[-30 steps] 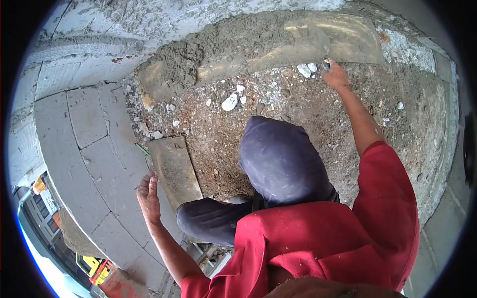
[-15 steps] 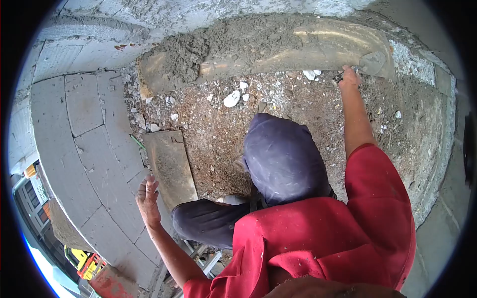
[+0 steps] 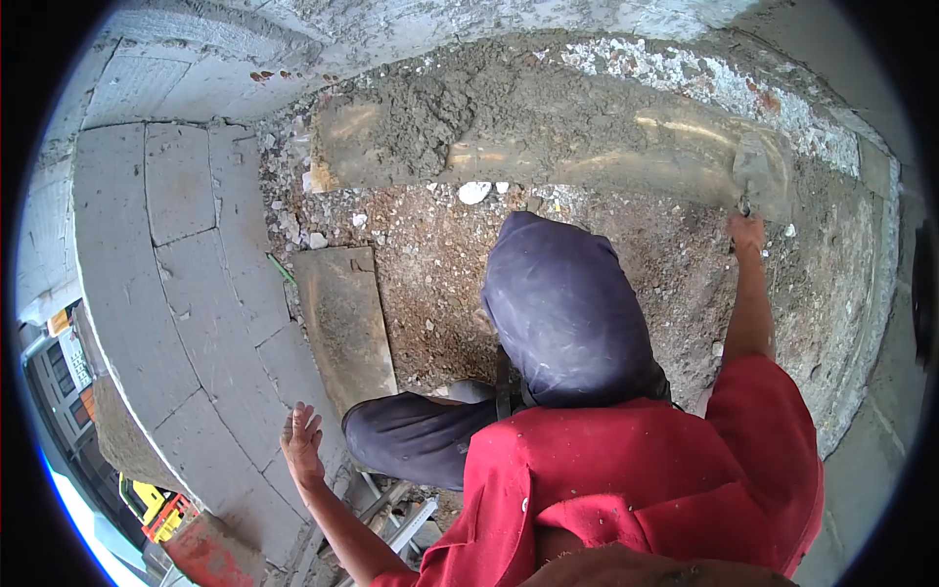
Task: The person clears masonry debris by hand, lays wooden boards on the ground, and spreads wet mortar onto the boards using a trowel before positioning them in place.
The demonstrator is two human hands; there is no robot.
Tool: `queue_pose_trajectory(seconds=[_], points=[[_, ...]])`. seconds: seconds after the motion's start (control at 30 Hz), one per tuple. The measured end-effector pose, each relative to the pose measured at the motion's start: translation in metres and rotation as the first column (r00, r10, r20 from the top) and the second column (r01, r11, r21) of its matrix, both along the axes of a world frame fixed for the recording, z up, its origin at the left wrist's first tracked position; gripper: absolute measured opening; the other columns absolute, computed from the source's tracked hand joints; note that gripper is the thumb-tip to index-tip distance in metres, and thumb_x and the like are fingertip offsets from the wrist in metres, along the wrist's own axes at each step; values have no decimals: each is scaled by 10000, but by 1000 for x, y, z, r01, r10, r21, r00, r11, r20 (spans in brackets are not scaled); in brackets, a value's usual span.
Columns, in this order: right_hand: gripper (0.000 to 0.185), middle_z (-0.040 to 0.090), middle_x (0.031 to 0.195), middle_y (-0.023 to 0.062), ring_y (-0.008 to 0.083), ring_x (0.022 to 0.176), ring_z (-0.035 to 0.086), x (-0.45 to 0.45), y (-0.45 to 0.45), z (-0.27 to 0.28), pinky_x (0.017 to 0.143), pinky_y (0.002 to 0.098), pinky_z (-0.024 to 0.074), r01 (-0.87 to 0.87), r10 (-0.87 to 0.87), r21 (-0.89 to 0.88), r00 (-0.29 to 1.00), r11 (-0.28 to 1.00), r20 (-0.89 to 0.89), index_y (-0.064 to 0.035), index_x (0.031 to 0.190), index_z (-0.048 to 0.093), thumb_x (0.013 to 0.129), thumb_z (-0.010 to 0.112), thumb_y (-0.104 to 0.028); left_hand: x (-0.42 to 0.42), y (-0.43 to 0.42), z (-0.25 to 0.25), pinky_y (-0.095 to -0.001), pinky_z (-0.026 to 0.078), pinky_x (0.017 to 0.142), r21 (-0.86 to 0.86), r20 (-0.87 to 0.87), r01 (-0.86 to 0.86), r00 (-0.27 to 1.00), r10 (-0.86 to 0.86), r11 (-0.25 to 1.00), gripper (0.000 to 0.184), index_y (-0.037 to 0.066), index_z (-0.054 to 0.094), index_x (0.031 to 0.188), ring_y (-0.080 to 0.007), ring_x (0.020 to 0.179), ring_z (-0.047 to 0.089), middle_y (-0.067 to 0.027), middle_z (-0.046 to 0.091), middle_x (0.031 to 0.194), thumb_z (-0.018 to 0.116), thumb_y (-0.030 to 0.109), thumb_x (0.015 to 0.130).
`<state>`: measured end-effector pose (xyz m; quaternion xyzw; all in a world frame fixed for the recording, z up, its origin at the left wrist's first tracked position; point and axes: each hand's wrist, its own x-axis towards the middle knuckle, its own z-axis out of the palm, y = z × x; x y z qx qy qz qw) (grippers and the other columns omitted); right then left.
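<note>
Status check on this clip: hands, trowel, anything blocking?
Right hand gripping trowel, over right end of board. Left hand open, empty. Nothing visibly blocking trowel.

From the raised knee (image 3: pixel 572 303), the long board (image 3: pixel 675 161) lies at twelve o'clock, mortar (image 3: pixel 425 127) on it; at two, the trowel (image 3: pixel 753 164), in the right hand (image 3: pixel 746 233), overlaps the board's end. The short board (image 3: pixel 342 323) lies at nine, blockwork (image 3: pixel 196 313) beyond; the left hand (image 3: pixel 303 447) at eight.

No text, label, brand, number or sign can be read on anything here.
</note>
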<state>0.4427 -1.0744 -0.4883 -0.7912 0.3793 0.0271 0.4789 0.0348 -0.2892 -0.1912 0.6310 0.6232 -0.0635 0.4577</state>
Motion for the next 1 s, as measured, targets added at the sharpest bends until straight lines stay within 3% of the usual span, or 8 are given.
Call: queue_pose_trajectory(seconds=[0.13, 0.27, 0.3, 0.4, 0.63, 0.83, 0.93, 1.0], points=[[443, 699, 996, 208, 349, 899, 662, 19, -24, 30, 821, 451, 494, -499, 264, -532, 849, 684, -457, 78, 1080, 619, 870, 598, -311, 63, 0, -52, -389, 415, 1003, -96, 148, 91, 986, -76, 991, 739, 3, 482, 1401, -285, 1223, 555, -178, 570, 1343, 636, 533, 911], [502, 627, 922, 241, 337, 869, 626, 27, 64, -41, 780, 449, 487, -225, 220, -141, 974, 964, -49, 105, 1078, 551, 886, 606, -356, 147, 0, -149, -381, 442, 976, -254, 196, 240, 961, -193, 937, 703, -18, 495, 1378, -252, 1158, 594, -163, 586, 1315, 624, 508, 930], [504, 617, 915, 215, 300, 834, 599, 27, 117, -21, 780, 446, 490, -437, 404, -383, 899, 814, -168, 101, 1151, 516, 882, 626, -310, 167, -3, -175, -364, 449, 964, -304, 215, 243, 959, -182, 921, 684, -14, 498, 1377, -248, 1150, 598, -161, 589, 1310, 623, 494, 935], [645, 647, 1048, 295, 379, 943, 657, 28, 225, 27, 810, 464, 504, -703, 693, -298, 703, 646, -157, 44, 1397, 412, 875, 623, -270, 213, -2, -246, -326, 471, 914, -373, 278, 294, 940, -196, 880, 604, -3, 531, 1334, -237, 1128, 611, -151, 607, 1281, 612, 458, 952], [620, 665, 1067, 289, 399, 932, 682, 20, 219, 52, 813, 479, 512, -653, 585, -600, 733, 462, -347, 26, 1384, 443, 894, 627, -306, 272, 5, -317, -333, 494, 909, -417, 349, 198, 936, -45, 887, 539, -10, 461, 1347, -235, 1109, 618, -138, 596, 1296, 508, 414, 1018], [350, 600, 743, 32, 182, 580, 585, -26, 111, 65, 497, 312, 478, -348, 339, -100, 936, 932, -93, -61, 1115, 548, 939, 604, -358, 324, 0, -336, -431, 458, 1045, -605, 385, -103, 830, 403, 790, 521, -40, 363, 1402, -334, 1278, 535, -219, 467, 1447, 431, 334, 1045], [266, 517, 678, -4, 116, 561, 519, -54, 110, 74, 460, 287, 437, -43, 51, 53, 985, 998, -164, -104, 994, 526, 953, 582, -361, 339, 3, -357, -491, 378, 1129, -665, 447, -43, 777, 444, 746, 697, -8, 38, 1536, -390, 1360, 434, -235, 287, 1555, 424, 300, 1044], [259, 527, 719, 1, 111, 564, 508, -77, 147, 70, 458, 296, 440, -51, 79, 127, 972, 991, -221, -90, 1055, 538, 957, 588, -324, 356, -18, -341, -490, 348, 1143, -652, 396, -164, 759, 517, 740, 648, -40, 123, 1519, -371, 1393, 390, -229, 291, 1557, 405, 310, 1051]])
